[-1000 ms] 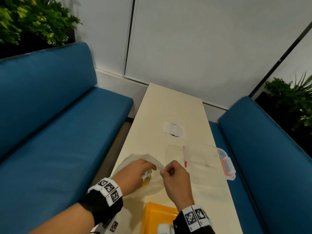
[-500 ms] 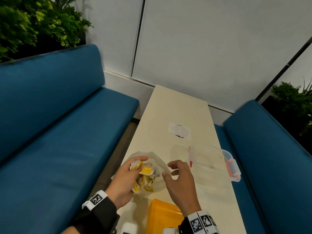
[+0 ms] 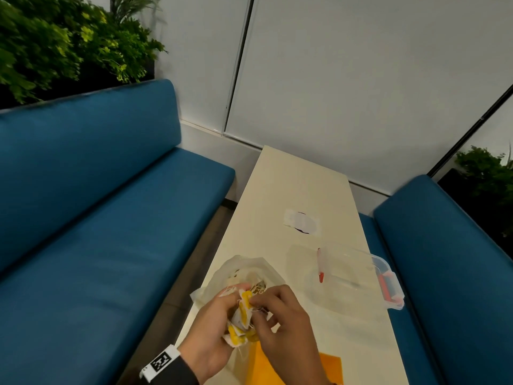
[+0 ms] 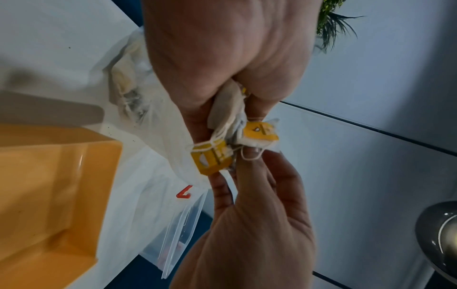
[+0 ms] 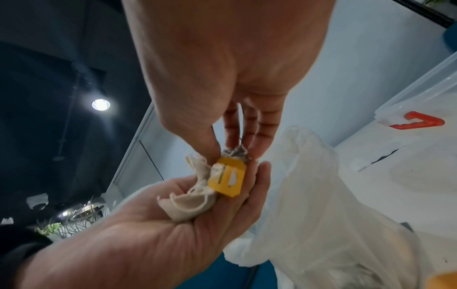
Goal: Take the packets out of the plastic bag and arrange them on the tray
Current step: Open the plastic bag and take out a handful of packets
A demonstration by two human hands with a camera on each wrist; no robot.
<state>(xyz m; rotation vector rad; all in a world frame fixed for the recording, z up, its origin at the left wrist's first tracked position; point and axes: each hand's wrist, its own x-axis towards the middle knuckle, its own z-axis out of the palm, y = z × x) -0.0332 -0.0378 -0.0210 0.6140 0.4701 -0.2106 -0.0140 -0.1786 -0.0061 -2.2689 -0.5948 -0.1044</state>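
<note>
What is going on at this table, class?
A person's left hand holds a clump of white tea-bag packets with yellow tags, and the right hand pinches one from the clump. The crumpled translucent plastic bag lies on the cream table. No packet is visible on the orange plastic tray.

Your head view looks down from above; both wrist views sit close, sharing the packets (image 4: pixel 237 144) at 12 o'clock.

The orange tray (image 3: pixel 327 368) runs off the head view's edge at 6 o'clock, partly covered by the right hand (image 3: pixel 280 329). How many packets (image 3: pixel 241 315) sit bunched in the left hand (image 3: pixel 208 337) cannot be told. The print on their yellow tags (image 4: pixel 212 156) is too blurred to read.
</note>
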